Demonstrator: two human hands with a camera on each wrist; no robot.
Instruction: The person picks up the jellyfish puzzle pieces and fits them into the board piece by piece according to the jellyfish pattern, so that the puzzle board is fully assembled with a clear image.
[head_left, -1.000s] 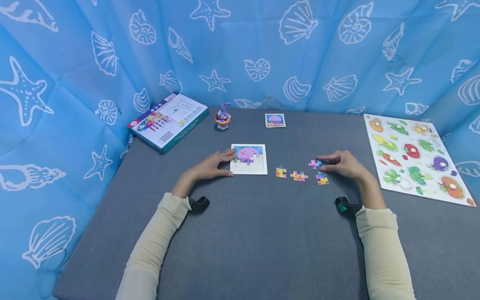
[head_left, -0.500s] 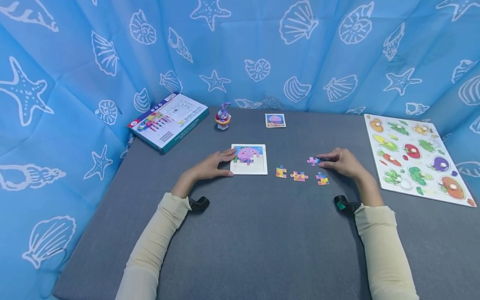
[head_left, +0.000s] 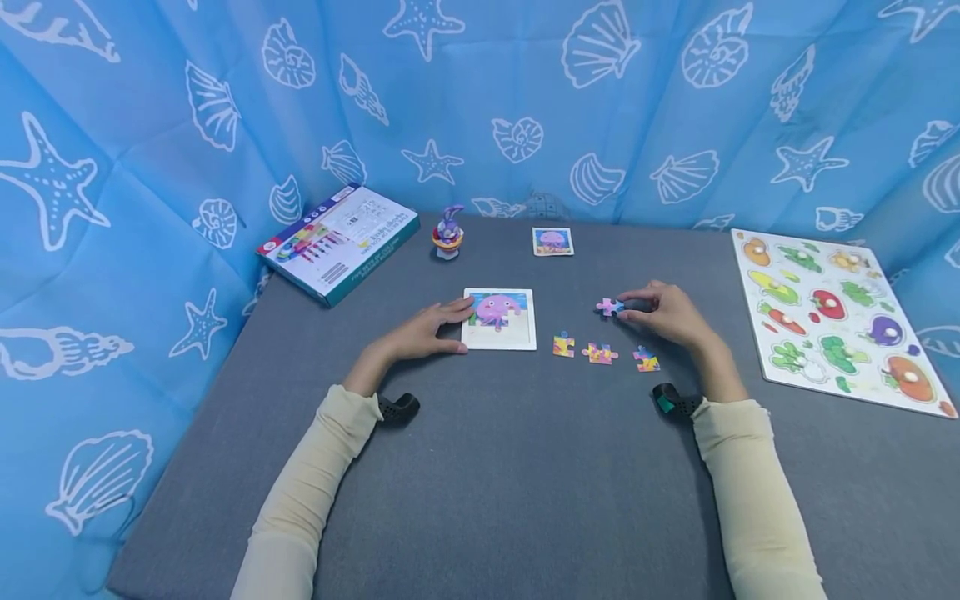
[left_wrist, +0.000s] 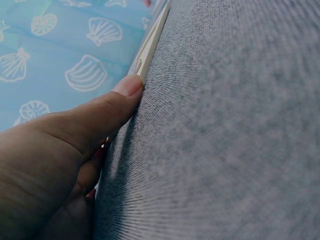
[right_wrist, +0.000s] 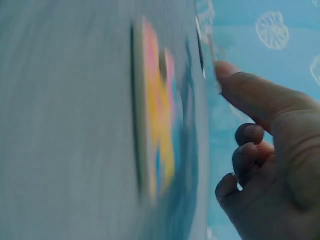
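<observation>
In the head view my left hand (head_left: 429,331) rests at the left side of a white puzzle board (head_left: 498,342) with a partly filled pink octopus picture. Its thumb touches the board's edge, also in the left wrist view, where the thumb (left_wrist: 100,112) is fairly straight. My right hand (head_left: 666,312) pinches a pink and blue jigsaw piece (head_left: 606,307) between thumb and index finger, lifted off the table. Below it lie a yellow piece (head_left: 563,345), a pink-yellow piece (head_left: 600,354) and a blue-yellow piece (head_left: 646,359). The right wrist view shows one loose piece (right_wrist: 159,120) blurred.
A small octopus picture card (head_left: 552,242) lies behind the board. A purple rabbit figurine (head_left: 448,233) and a cardboard box (head_left: 339,244) stand at the back left. On the right lies a vegetable peg puzzle (head_left: 832,321). A blue shell-print curtain (head_left: 465,100) borders the grey table (head_left: 510,483).
My right hand has lifted the pink and blue piece from beside the blue-yellow one and carried it left and away from me. My left hand stays at the board.
</observation>
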